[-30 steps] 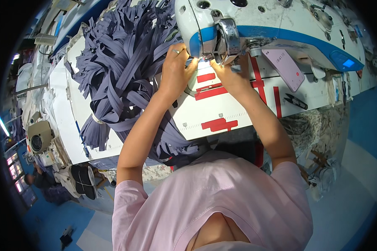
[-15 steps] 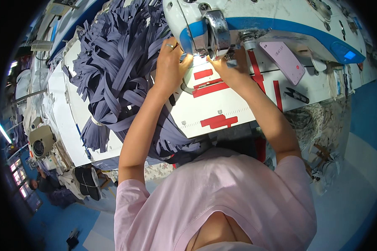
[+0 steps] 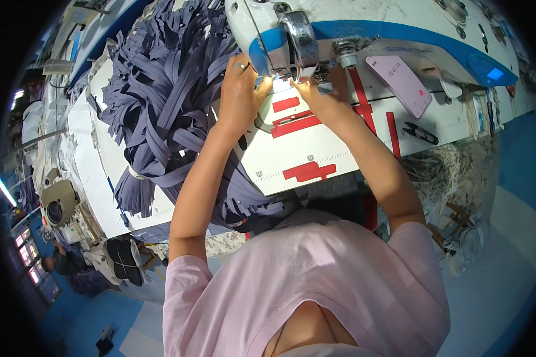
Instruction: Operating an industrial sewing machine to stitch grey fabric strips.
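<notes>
Both hands work at the lit needle area of a white and blue sewing machine (image 3: 351, 31). My left hand (image 3: 239, 92), with a ring on one finger, is left of the presser area, thumb and fingers drawn together. From the other side my right hand (image 3: 326, 101) comes close to the needle, its fingers bent and partly hidden by the machine head. Whatever lies between the fingertips is too small and glaring to make out. A large heap of grey-blue zipper-like strips (image 3: 166, 89) lies just left of my left hand.
Red tape (image 3: 308, 171) marks the white machine bed (image 3: 262, 160). Right of my right hand lie a pink phone (image 3: 400, 86) and black thread snips (image 3: 421, 134). A tan machine part (image 3: 59, 199) stands at the far left. Another person (image 3: 65, 259) is at the lower left.
The whole view has shifted very slightly. Both hands stay at the needle area with nearly the same finger positions.
</notes>
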Action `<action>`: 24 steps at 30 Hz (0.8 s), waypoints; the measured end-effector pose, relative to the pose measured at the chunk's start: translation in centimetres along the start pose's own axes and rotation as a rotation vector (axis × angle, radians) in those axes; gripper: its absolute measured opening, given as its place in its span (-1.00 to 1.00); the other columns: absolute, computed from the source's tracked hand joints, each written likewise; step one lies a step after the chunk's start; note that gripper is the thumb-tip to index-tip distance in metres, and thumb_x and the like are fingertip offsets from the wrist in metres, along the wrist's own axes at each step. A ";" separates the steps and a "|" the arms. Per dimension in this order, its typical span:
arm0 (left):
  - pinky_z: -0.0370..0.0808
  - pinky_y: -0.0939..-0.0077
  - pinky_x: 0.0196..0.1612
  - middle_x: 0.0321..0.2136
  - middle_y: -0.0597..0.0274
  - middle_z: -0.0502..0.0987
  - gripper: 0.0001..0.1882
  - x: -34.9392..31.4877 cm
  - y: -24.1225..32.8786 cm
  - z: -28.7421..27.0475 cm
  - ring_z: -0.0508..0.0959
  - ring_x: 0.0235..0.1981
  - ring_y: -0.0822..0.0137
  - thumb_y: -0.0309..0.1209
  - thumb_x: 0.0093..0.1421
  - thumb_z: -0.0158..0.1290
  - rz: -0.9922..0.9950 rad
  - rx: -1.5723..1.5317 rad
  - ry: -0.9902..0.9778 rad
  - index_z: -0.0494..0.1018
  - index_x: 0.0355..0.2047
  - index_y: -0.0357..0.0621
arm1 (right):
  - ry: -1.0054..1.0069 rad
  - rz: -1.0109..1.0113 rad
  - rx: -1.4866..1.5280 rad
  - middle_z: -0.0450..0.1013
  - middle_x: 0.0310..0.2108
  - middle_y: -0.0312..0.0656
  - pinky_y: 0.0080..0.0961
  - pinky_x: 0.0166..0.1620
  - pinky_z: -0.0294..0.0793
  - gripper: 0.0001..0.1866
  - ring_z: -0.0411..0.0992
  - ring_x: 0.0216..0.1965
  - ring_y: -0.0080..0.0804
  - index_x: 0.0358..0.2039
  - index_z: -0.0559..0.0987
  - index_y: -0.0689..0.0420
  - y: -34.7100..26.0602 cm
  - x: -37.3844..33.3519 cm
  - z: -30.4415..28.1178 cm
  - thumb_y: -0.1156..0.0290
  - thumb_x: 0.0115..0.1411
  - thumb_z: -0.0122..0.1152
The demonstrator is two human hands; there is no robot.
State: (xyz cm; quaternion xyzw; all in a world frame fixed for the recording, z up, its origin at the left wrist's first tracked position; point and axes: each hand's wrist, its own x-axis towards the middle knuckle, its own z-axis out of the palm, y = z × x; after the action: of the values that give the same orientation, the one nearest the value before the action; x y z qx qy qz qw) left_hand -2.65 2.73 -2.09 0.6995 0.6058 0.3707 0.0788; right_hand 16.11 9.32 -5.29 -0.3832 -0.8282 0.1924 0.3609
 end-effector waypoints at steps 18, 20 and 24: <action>0.46 0.16 -0.08 -0.22 0.01 0.50 -0.75 0.0 -0.2 0.1 0.47 -0.14 -0.04 -0.63 -0.03 0.26 -0.007 0.003 -0.029 0.53 -0.29 -0.30 | -0.041 0.043 -0.068 0.47 -0.04 0.02 -0.03 0.11 0.28 -0.63 0.36 0.07 0.03 -0.10 0.61 0.14 -0.3 0.1 0.1 0.31 0.06 0.34; 0.45 0.16 -0.09 -0.24 0.01 0.49 -0.76 -0.1 -0.1 0.2 0.47 -0.15 -0.04 -0.63 -0.03 0.26 -0.003 0.007 -0.035 0.52 -0.31 -0.31 | -0.021 0.024 -0.020 0.47 -0.02 0.02 -0.03 0.13 0.26 -0.61 0.35 0.08 0.04 -0.10 0.60 0.17 -0.2 0.1 0.3 0.31 0.06 0.34; 0.43 0.15 -0.10 -0.26 0.00 0.45 -0.78 -0.1 0.0 0.3 0.45 -0.17 -0.03 -0.63 -0.03 0.24 0.045 -0.005 -0.021 0.48 -0.34 -0.33 | 0.085 -0.127 -0.138 0.44 0.04 0.04 0.04 0.21 0.20 -0.58 0.30 0.15 0.10 -0.07 0.58 0.18 -1.0 -0.1 -0.9 0.32 0.05 0.36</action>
State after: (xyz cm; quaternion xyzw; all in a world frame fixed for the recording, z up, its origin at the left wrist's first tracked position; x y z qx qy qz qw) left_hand -2.47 2.74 -2.38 0.7167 0.5880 0.3665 0.0786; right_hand 16.33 8.66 -4.19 -0.3618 -0.8460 0.0951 0.3798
